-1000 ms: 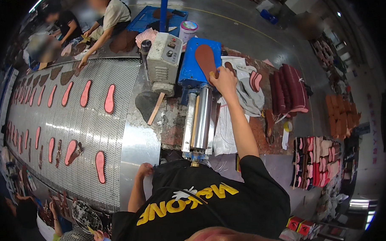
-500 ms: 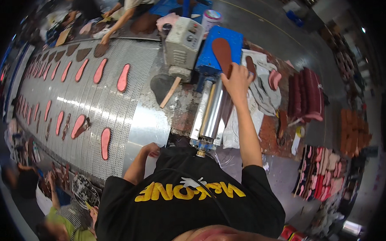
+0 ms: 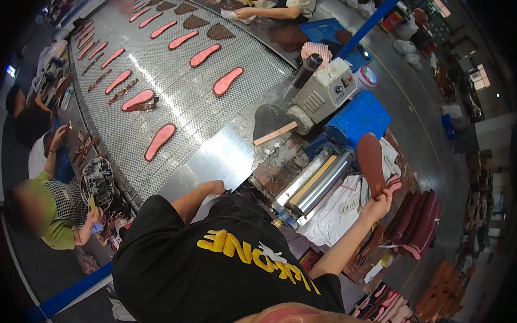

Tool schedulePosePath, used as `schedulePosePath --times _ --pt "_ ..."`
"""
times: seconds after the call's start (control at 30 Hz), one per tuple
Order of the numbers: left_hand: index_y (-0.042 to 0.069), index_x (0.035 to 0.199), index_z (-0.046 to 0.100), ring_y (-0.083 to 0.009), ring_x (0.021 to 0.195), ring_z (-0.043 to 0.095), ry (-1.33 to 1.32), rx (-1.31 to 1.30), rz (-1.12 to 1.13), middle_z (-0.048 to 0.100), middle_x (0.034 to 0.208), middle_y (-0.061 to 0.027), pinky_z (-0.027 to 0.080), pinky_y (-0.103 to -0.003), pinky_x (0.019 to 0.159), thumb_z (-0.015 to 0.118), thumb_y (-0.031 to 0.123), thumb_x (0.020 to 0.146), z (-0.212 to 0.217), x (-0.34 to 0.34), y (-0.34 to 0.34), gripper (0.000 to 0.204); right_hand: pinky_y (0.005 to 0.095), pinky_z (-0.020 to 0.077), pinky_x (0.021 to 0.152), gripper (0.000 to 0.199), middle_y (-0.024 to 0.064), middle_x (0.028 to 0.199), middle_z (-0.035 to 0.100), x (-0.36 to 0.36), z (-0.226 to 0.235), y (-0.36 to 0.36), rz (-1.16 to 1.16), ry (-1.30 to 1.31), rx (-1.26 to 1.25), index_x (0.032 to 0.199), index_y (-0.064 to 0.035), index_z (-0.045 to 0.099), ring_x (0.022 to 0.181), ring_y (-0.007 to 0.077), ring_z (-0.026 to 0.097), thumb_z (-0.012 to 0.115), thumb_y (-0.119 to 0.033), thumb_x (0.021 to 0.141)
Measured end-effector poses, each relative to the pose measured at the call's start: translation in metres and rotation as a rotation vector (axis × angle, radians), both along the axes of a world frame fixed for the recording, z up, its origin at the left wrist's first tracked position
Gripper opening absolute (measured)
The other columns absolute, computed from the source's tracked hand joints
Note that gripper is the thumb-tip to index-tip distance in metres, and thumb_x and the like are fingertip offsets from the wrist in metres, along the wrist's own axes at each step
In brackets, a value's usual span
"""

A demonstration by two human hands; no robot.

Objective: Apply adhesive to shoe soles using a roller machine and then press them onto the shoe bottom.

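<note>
My right hand point(image 3: 377, 206) is closed round one end of a brown insole point(image 3: 370, 162), which stands up from the fingers to the right of a roller machine. That machine has shiny steel rollers point(image 3: 322, 185) and a blue housing point(image 3: 359, 119). Just behind the hand lie small pink pieces point(image 3: 393, 183). My left hand point(image 3: 215, 187) is by my body, close to the metal plate point(image 3: 227, 154) at the conveyor's end. Its fingers look curled, and whatever they may hold is hidden.
Pink insoles point(image 3: 160, 142) and dark mesh pieces point(image 3: 220, 31) lie in rows on the mesh conveyor point(image 3: 182, 96). A grey motor box point(image 3: 327, 88) stands beside the rollers. Maroon padded rolls point(image 3: 411, 224) are at right. Co-workers sit at left point(image 3: 58, 211) and at the far side point(image 3: 290, 6).
The view has turned, shifting the conveyor and machine. My right hand has drawn back from the blue housing and lifted the brown insole off it. My left hand stays near my body.
</note>
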State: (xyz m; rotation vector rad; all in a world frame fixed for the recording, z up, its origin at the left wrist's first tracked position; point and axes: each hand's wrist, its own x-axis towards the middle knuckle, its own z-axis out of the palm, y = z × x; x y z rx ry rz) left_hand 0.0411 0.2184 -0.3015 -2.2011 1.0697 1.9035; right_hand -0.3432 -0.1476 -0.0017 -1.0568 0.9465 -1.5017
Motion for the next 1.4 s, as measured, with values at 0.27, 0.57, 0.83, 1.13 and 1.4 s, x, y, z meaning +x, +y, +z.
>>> schedulePosePath --times 0.27,0.57,0.83,1.13,1.4 --pt "-0.003 0.081 0.061 -0.0260 0.076 0.061 0.045 -0.720 0.024 0.063 0.078 -0.0144 0.048 -0.034 0.072 0.058 0.015 0.076 0.065 0.029 -0.086 0.019 0.0382 0.0516 0.071 0.024 0.0133 0.081 0.058 -0.114 -0.070 0.043 -0.337 -0.057 0.208 0.082 0.0013 0.057 0.075 0.0267 0.060 0.037 0.003 0.068" --pt "0.006 0.125 0.045 -0.0299 0.122 0.039 0.064 -1.128 -0.273 0.042 0.132 -0.0140 0.034 -0.037 0.099 0.072 0.020 0.068 0.284 -0.033 -0.201 0.065 0.0201 0.0309 0.049 0.018 -0.0014 0.062 0.051 -0.017 -0.051 0.089 -0.141 0.358 0.161 0.067 -0.0025 0.058 0.055 0.0062 0.042 0.041 -0.002 0.074" --pt "0.004 0.127 0.040 -0.0330 0.121 0.038 -0.050 -1.337 -0.543 0.039 0.131 -0.0159 0.031 -0.040 0.100 0.077 0.022 0.058 0.296 -0.034 -0.216 0.080 0.0298 0.0469 0.061 0.029 0.0093 0.091 0.057 0.016 -0.063 0.125 0.140 0.057 0.473 0.111 -0.0091 0.047 0.076 0.0181 0.057 0.043 -0.030 0.092" --pt "0.008 0.123 0.043 -0.0285 0.114 0.046 -0.086 -1.219 -0.433 0.047 0.122 -0.0113 0.038 -0.040 0.095 0.073 0.009 0.057 0.254 0.044 -0.205 0.073 0.0270 0.0448 0.045 0.025 0.0039 0.066 0.057 -0.055 -0.212 0.189 0.291 0.349 0.860 0.091 -0.0041 0.058 0.051 0.0169 0.055 0.046 -0.027 0.087" --pt "0.013 0.128 0.042 -0.0207 0.090 0.057 0.724 -0.464 0.722 0.055 0.105 -0.0074 0.047 -0.033 0.075 0.064 0.024 0.079 0.142 0.150 -0.106 0.055 0.0299 0.0464 0.048 0.026 0.0068 0.074 0.061 -0.085 -0.252 0.264 0.378 0.709 1.200 0.095 -0.0068 0.057 0.059 0.0174 0.060 0.051 -0.030 0.084"
